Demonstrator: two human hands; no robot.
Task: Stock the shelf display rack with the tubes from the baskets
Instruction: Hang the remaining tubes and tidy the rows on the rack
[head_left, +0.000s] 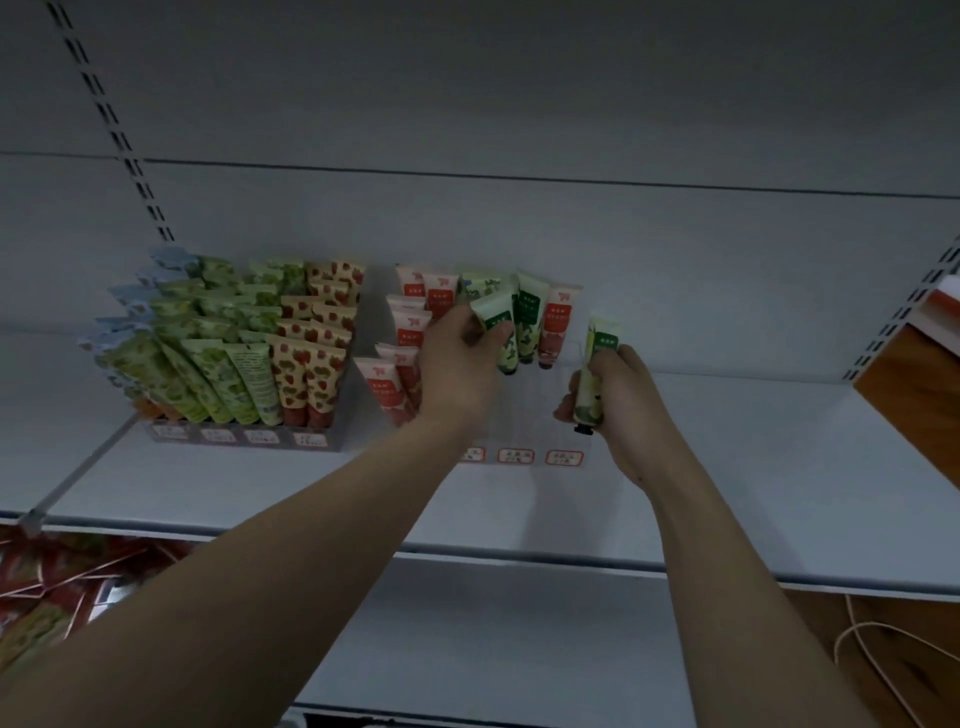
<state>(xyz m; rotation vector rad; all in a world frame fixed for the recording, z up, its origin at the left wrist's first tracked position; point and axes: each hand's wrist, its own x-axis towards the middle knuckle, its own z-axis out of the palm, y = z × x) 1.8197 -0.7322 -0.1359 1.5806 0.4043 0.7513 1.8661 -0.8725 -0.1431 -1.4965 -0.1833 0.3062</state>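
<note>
A clear display rack (524, 415) stands on the white shelf (727, 493), partly filled. Red tubes (400, 358) fill its left columns, and a few green and red tubes stand at its back right. My left hand (457, 364) reaches over the rack and pinches a green tube (500, 332), cap down, among the back tubes. My right hand (613, 400) hovers just right of the rack and grips another green tube (595, 374), upright with its black cap at the bottom. No basket is in view.
A second rack (234, 353) packed with green and strawberry-print tubes sits to the left. Price labels (563, 457) line the clear rack's front. A wooden panel (914, 395) stands at the right. Red packets (57, 577) lie on the lower shelf; a cable (872, 654) hangs at lower right.
</note>
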